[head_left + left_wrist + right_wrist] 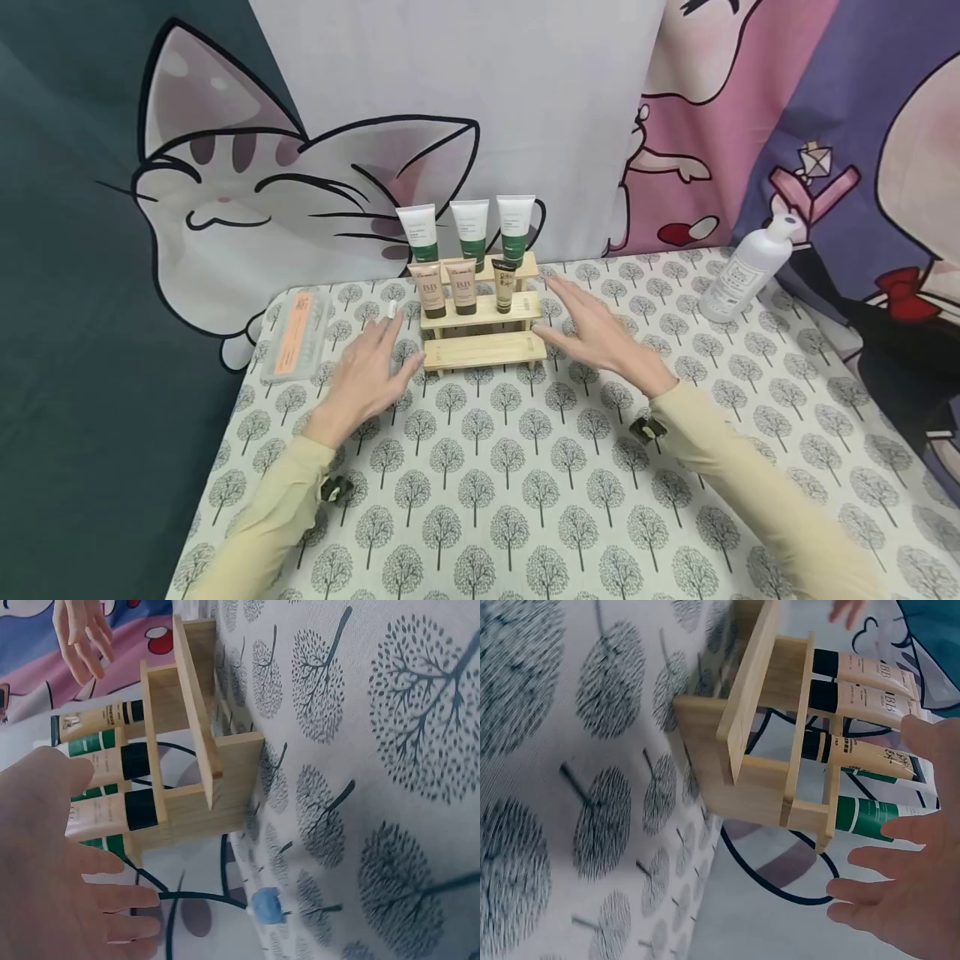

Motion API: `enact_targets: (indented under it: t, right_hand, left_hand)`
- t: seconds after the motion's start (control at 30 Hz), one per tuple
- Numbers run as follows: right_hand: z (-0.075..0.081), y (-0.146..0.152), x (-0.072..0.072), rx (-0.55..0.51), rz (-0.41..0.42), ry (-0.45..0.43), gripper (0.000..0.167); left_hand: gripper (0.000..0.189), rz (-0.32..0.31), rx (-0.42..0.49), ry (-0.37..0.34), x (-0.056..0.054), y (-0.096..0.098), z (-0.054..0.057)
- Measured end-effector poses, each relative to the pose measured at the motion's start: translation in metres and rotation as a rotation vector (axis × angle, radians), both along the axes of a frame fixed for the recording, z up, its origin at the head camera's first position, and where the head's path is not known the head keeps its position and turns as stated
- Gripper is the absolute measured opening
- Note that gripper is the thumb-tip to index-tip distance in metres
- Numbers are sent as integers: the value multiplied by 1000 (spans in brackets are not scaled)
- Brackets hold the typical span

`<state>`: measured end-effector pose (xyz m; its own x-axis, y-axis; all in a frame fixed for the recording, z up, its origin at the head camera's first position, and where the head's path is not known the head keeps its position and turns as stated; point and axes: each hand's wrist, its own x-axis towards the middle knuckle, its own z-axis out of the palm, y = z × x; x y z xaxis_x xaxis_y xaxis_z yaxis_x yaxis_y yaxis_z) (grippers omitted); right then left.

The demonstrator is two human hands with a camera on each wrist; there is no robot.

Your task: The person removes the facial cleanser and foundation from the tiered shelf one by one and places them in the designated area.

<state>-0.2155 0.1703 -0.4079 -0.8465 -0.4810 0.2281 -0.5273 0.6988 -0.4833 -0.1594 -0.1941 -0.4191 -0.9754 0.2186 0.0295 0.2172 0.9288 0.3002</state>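
Note:
A three-step wooden stand [486, 350] sits between my two hands. Its top step bears white-and-green tubes [470, 233]; the middle step has two pink BB cream tubes [462, 287] and a gold tube with black ends [504, 287]. The bottom step is bare. To the left of the stand, my left hand [365, 373] is held with fingers extended and grips nothing. My right hand [596, 329] is spread on the other side, thumb near the stand's right edge. In the right wrist view its fingers [866, 892] appear straight, beside the tubes.
At the left lies a clear plastic case [298, 335] with an orange label. A white pump bottle [750, 268] stands at the back right. A small pale item [392, 308] is near the left fingertips. Printed cartoon cloth [465, 75] hangs behind the tree-patterned tablecloth [480, 500].

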Motion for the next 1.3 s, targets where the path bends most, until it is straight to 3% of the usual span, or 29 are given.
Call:
enact_targets:
  t: [0.33,0.73,0.93,1.07,1.3]
  right_hand:
    - [-6,-20,-14,-190,-55,-132,79]
    - [-23,-44,-25,-490,-34,-199,59]
    - [-29,-55,-28,-556,-64,-242,55]
    - [-32,-64,-29,-588,-88,-268,52]
    - [-35,-71,-33,-580,-163,-236,39]
  left_hand:
    - [82,62,244,-100,-9,4,-21]
    - [73,87,475,-114,-22,17,-51]
    - [66,121,614,-151,-28,24,-61]
    - [63,162,640,-137,-28,26,-64]
    - [53,223,707,-119,-29,27,-72]
